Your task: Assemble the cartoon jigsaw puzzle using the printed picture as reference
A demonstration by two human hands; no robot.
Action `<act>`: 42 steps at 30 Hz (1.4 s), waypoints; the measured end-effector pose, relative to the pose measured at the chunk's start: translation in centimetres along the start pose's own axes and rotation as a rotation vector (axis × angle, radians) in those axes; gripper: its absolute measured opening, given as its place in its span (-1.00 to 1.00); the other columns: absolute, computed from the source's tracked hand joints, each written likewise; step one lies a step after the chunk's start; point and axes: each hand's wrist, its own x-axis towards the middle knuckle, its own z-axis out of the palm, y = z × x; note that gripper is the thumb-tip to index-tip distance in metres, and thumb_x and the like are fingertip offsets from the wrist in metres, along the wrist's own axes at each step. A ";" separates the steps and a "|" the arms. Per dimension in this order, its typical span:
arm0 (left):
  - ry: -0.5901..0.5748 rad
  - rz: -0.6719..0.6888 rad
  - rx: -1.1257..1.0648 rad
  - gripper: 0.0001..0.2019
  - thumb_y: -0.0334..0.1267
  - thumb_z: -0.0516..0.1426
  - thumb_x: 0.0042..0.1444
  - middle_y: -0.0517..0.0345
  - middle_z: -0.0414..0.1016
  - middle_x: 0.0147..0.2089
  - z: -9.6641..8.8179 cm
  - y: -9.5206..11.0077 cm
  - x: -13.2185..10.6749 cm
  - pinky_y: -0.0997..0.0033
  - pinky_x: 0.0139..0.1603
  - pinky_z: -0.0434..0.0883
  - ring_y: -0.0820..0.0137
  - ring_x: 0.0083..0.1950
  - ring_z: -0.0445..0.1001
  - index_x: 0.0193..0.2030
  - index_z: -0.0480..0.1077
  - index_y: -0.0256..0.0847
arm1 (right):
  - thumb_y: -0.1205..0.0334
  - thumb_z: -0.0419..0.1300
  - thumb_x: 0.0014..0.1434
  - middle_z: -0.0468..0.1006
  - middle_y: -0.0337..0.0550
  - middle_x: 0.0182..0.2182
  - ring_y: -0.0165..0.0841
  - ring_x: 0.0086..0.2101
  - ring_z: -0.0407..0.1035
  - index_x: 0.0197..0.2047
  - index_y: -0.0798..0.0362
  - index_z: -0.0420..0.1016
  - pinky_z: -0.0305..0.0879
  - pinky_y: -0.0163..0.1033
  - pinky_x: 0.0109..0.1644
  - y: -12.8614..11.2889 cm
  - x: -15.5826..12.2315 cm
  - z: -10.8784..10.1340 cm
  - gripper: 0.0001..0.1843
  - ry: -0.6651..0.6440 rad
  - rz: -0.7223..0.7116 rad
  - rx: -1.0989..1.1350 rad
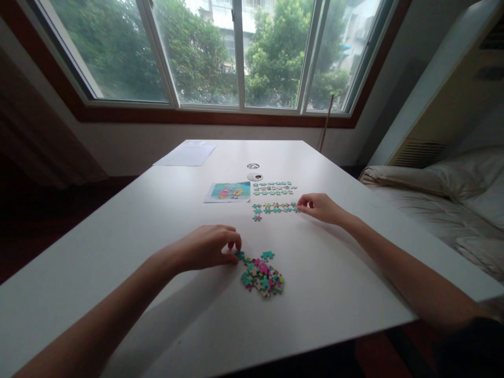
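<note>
My left hand (214, 245) rests low over the table, thumb and fingers pinched on a teal jigsaw piece (240, 255). Beside it lies a heap of loose jigsaw pieces (263, 278) in teal, pink and cream, with a single teal piece (268, 255) just behind. Farther forward, my right hand (319, 206) is closed, its fingertips on a jigsaw piece (298, 208) at the right end of the nearer rows. Those fingers partly hide that piece. Several rows of jigsaw pieces (272, 188) are laid out to the right of a picture sheet (227, 192) with cartoon figures.
A white table (177, 194) spans the view. Papers (185, 154) lie at its far left, and two round fittings (254, 177) sit beyond the picture sheet. Windows (236, 58) stand behind the table. A padded sofa (441, 205) is on the right.
</note>
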 end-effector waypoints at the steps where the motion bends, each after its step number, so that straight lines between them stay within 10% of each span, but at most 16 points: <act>1: 0.007 -0.001 0.008 -0.90 -0.20 0.12 0.05 0.23 0.44 -0.30 0.0 -0.1 0.0 0.49 -0.35 0.22 0.42 -0.33 0.38 -0.29 0.42 -0.09 | 0.20 0.12 0.06 0.47 -0.25 -0.51 -0.48 -0.52 0.26 -0.37 0.08 0.48 0.13 -0.38 -0.42 -0.7 -0.1 0.3 -0.84 -0.007 -0.033 0.023; 13: 0.005 -0.123 -0.245 -0.89 -0.24 0.10 -0.04 0.22 0.32 -0.43 0.0 -0.4 0.8 0.51 -0.41 0.23 0.44 -0.40 0.27 -0.40 0.35 -0.24 | 0.27 0.14 0.09 0.43 -0.24 -0.53 -0.51 -0.51 0.25 -0.36 0.10 0.45 0.17 -0.40 -0.38 -8.2 -2.9 2.5 -0.90 -0.097 -0.355 0.181; 26: 0.156 -0.115 -0.702 -0.80 -0.16 0.15 -0.01 0.27 0.26 -0.48 0.9 1.7 1.9 0.51 -0.41 0.19 0.52 -0.44 0.20 -0.41 0.34 -0.28 | 0.17 0.16 0.09 0.47 -0.22 -0.50 -0.49 -0.50 0.27 -0.33 0.08 0.47 0.22 -0.36 -0.39 -10.3 -3.7 3.5 -0.84 -0.053 -0.268 0.401; 42: 0.336 -0.173 -0.544 -0.79 -0.14 0.12 0.02 0.22 0.35 -0.47 1.8 1.7 2.2 0.53 -0.45 0.23 0.50 -0.45 0.28 -0.34 0.37 -0.27 | 0.11 0.16 0.07 0.45 -0.25 -0.52 -0.49 -0.52 0.23 -0.41 0.08 0.46 0.18 -0.35 -0.42 -8.8 -2.7 3.9 -0.80 0.178 -0.069 0.575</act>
